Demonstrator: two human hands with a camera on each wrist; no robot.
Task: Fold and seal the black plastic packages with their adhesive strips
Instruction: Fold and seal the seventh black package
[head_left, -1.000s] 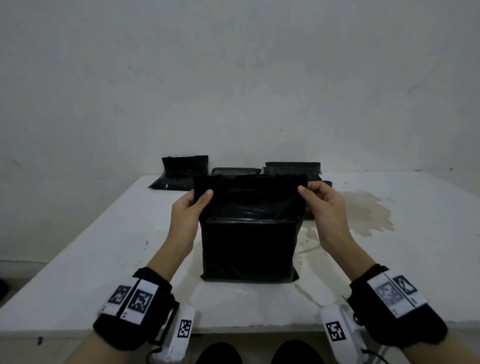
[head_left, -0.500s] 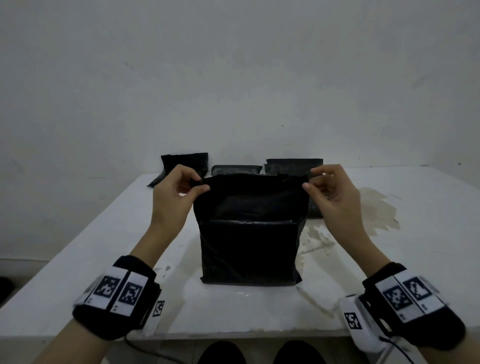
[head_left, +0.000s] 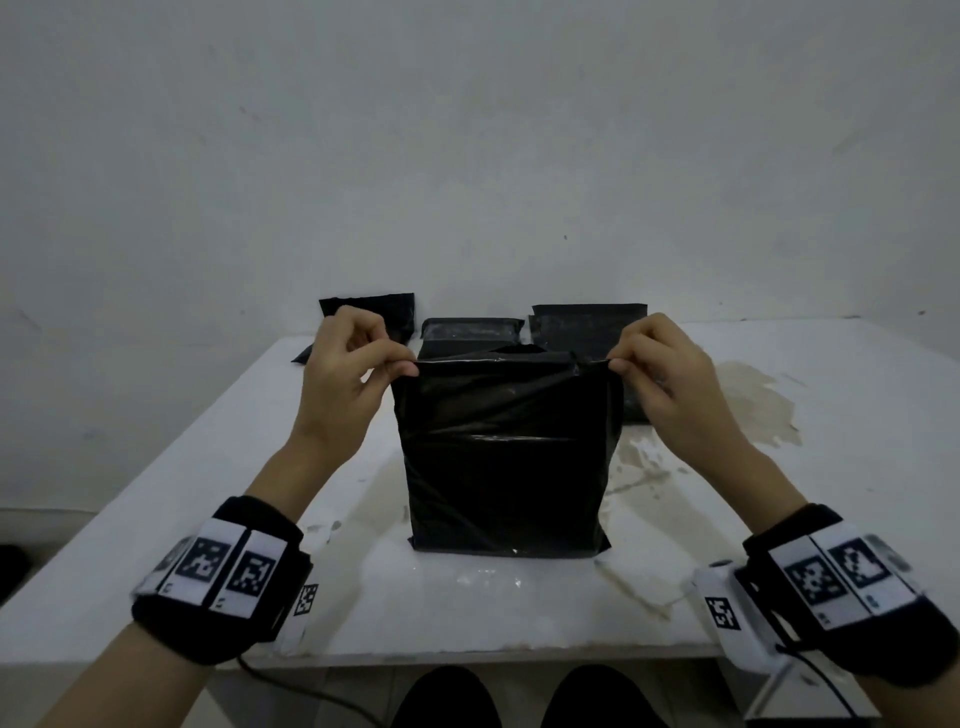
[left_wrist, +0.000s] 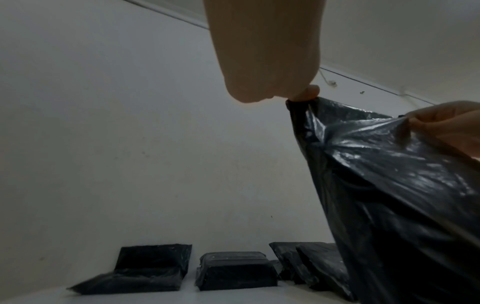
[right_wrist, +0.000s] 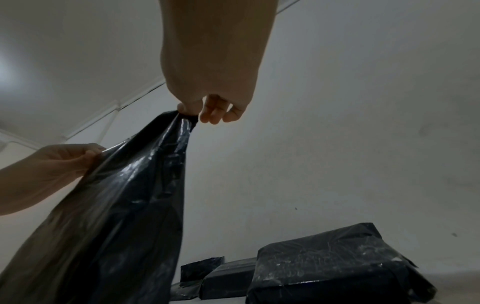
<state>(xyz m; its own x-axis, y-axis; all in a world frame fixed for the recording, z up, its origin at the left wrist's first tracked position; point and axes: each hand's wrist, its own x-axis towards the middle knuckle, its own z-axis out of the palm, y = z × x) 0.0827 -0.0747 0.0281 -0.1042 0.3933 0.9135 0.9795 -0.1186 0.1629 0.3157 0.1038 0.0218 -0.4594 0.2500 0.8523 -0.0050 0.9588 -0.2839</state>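
A black plastic package (head_left: 504, 467) stands upright on the white table (head_left: 467, 608) in front of me, its bottom edge on the surface. My left hand (head_left: 402, 369) pinches its top left corner between thumb and forefinger. My right hand (head_left: 618, 366) pinches the top right corner the same way. The top edge is stretched taut between both hands, and the mouth gapes a little at the middle. In the left wrist view the left hand (left_wrist: 298, 96) holds the bag (left_wrist: 389, 195) at its corner. The right wrist view shows the right hand (right_wrist: 189, 112) gripping the bunched plastic (right_wrist: 116, 216).
Several other black packages lie at the back of the table by the wall: one with an upright flap at the left (head_left: 374, 317), a folded one in the middle (head_left: 470, 335), a stack at the right (head_left: 589, 327). A brownish stain (head_left: 753, 400) marks the table's right side.
Both hands have slid from the bag's upper sides to its top corners and lifted them, pulling the top edge up and taut so the package stands taller.
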